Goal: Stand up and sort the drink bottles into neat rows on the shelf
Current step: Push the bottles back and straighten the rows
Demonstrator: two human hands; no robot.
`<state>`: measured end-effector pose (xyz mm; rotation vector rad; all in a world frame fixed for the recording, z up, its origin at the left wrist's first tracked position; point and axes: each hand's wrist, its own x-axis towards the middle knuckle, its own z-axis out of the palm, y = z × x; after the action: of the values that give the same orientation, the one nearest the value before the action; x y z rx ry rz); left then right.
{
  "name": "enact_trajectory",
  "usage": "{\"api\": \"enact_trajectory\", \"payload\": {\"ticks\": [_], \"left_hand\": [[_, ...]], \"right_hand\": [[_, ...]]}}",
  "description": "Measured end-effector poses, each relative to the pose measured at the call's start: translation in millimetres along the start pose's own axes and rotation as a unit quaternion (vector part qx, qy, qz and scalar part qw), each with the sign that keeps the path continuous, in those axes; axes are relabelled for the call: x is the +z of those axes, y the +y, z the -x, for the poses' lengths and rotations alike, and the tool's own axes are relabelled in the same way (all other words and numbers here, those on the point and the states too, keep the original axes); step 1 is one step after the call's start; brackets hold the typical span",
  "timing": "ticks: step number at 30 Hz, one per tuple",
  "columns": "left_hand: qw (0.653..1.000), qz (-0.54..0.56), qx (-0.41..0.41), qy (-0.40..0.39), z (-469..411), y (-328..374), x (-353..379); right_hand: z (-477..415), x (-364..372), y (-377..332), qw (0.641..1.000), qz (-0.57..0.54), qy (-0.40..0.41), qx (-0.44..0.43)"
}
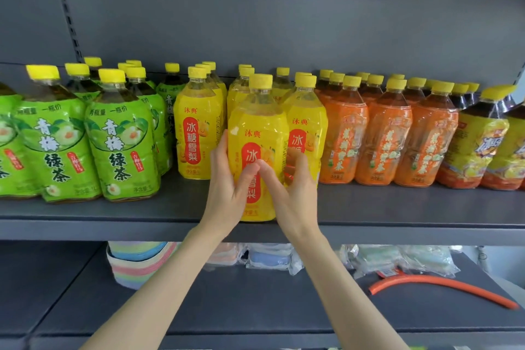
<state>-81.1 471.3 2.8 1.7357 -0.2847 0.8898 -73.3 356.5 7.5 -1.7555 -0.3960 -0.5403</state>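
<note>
Yellow-labelled and yellow-capped, the held bottle (pixel 257 125) stood upright at the near edge of the shelf (pixel 85 219), nearer than the rows behind it. Whether its base rested on the board or hung just clear could not be told. The left hand (pixel 227 182) gripped its left side, with the thumb curled across the front label. The right hand (pixel 288 193) gripped the right side, fingers wrapped round and thumb tip touching the left thumb. Further back stood the yellow bottles (pixel 196 133), with green bottles (pixel 122 148) to their left. To the right were orange bottles (pixel 386 139), then dark-tea bottles (pixel 477 148) at the far right. On the lower shelf (pixel 255 310) lay a striped stack (pixel 136 264), plastic packets (pixel 397 258) and an orange hose (pixel 443 287).
</note>
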Motion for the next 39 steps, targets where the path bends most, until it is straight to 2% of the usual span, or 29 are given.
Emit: {"api": "enact_trajectory", "payload": {"ticks": [2, 4, 6, 9, 11, 14, 17, 23, 30, 34, 39], "left_hand": [[1.000, -0.010, -0.004, -0.002, -3, -5, -2], [1.000, -0.029, -0.003, 0.007, -6, -8, -2], [0.998, -0.051, -0.007, 0.023, -12, -9, -1], [0.995, -0.091, -0.019, 0.036, -23, -12, 1], [0.984, -0.167, -0.005, 0.053, -28, -16, 0], [0.978, -0.200, 0.007, 0.062, -33, -20, -1], [0.978, -0.200, 0.017, 0.059, -39, -25, -2], [0.963, -0.265, 0.031, 0.038, -43, -35, -1], [0.952, -0.306, 0.009, 0.019, -49, -41, -1], [0.927, -0.366, 0.075, 0.024, -50, -43, -1], [0.895, -0.421, 0.147, -0.020, -54, -46, 0]], "right_hand": [[1, 0, 3, 0.999, 0.022, 0.042, -0.012], [-2, -9, 10, 0.992, 0.027, 0.118, -0.032], [-12, -23, 18, 0.988, 0.034, 0.147, -0.031], [-29, -40, 31, 0.997, 0.026, 0.078, 0.010], [-36, -45, 38, 0.999, -0.004, 0.013, 0.038], [-42, -47, 46, 0.998, 0.016, -0.036, 0.041], [-49, -50, 50, 0.998, 0.032, -0.043, 0.032], [-51, -53, 55, 0.998, 0.042, -0.045, 0.021], [-50, -52, 57, 0.998, 0.030, -0.043, 0.019], [-52, -52, 58, 0.999, 0.019, -0.044, 0.022], [-53, -52, 60, 0.999, 0.012, -0.043, 0.020]]}}
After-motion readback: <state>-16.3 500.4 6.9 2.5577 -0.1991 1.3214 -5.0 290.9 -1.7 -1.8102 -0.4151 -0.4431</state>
